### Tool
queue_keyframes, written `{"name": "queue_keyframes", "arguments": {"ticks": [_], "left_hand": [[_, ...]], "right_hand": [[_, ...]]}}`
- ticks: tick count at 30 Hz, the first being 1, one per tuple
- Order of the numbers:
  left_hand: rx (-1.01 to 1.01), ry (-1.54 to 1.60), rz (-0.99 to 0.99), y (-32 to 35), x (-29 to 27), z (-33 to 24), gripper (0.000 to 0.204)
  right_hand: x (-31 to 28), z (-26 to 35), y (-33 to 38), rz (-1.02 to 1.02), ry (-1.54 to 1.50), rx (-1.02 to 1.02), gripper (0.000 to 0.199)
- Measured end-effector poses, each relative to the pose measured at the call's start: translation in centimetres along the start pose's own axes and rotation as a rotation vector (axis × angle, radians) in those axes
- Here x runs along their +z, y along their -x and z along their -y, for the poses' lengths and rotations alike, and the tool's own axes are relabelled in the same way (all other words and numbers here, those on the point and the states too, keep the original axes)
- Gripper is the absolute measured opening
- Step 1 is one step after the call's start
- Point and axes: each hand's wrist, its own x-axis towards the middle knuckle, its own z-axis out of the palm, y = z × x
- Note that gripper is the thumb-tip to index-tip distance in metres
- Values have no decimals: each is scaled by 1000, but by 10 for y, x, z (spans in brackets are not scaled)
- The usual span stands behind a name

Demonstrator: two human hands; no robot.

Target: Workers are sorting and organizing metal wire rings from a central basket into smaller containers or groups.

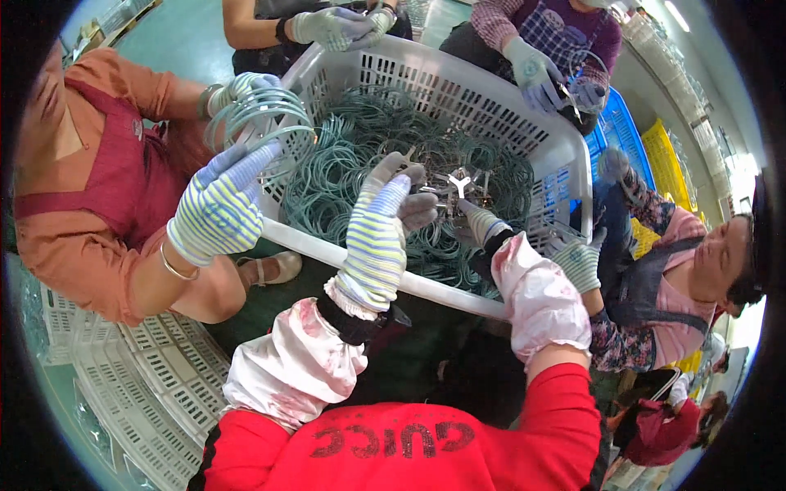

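A big white slatted plastic basket (524,131) holds a tangle of thin green rings (344,164) and some small metal clips (460,183). My left hand (378,233), in a striped glove with grey fingertips, reaches over the near rim; its fingers are bent and apart above the rings, and I see nothing in them. My right hand (481,222), gloved the same way, is pushed down among the rings near the clips. Its fingers are hidden.
Several other people crowd the basket. At the left a person's gloved hands (219,211) hold a bundle of green rings (258,114). More gloved hands work at the top (332,24), top right (536,78) and right (580,260). White crates (139,376) lie at the lower left.
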Motion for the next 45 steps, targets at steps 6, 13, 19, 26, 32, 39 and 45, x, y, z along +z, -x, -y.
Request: {"name": "queue_keyframes", "arguments": {"ticks": [6,13,19,26,32,39,45], "left_hand": [[7,-18,-43,-4,-12,1,40],[-8,-181,27,-16,8,10,54],[161,-792,338,-11,1,22,108],[-21,-116,374,-7,6,15,57],[10,-124,321,-14,9,22,17],[-49,44,94,-21,7,28,19],[-233,201,101,-34,-3,12,19]], "right_hand": [[-3,11,-24,-592,705,-693,47],[-47,47,117,-820,303,-948,29],[19,36,202,-720,423,-1132,26],[55,24,237,-552,196,-1167,28],[78,10,208,236,-525,-928,63],[104,4,215,511,-647,-819,73],[74,11,215,355,-45,-938,51]]}}
